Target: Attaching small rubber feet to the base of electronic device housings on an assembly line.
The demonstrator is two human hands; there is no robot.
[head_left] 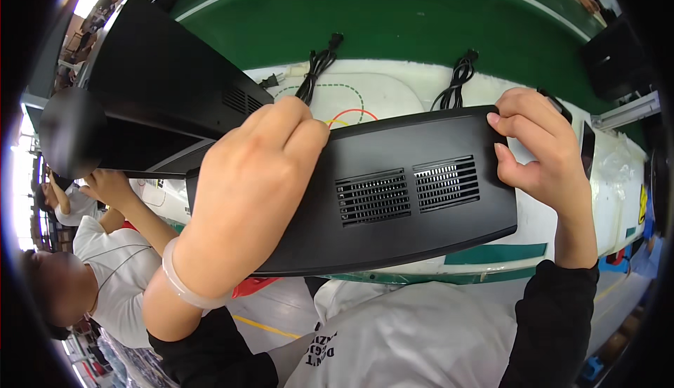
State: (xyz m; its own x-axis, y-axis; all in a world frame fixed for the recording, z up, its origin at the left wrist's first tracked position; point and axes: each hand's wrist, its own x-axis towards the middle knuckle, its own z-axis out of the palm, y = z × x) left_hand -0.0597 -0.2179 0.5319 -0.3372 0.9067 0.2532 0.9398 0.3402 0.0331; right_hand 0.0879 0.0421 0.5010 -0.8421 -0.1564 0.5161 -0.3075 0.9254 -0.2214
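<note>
A long black housing with two slotted vent panels stands in front of me, its vented side facing up. My left hand, wearing a pale band on the wrist, is closed at the housing's upper edge, left of the vents; its fingertips are hidden behind the knuckles. At the right end, my right hand grips the upper corner with curled fingers, the thumb near the side edge. Beyond the housing, bundled black power cords and another cord with plugs lie on the white work surface.
Another large black housing stands at the left, with a co-worker's hand below it. That person, in a white shirt, is close on my left. A green belt runs along the far side. Metal rail at the right.
</note>
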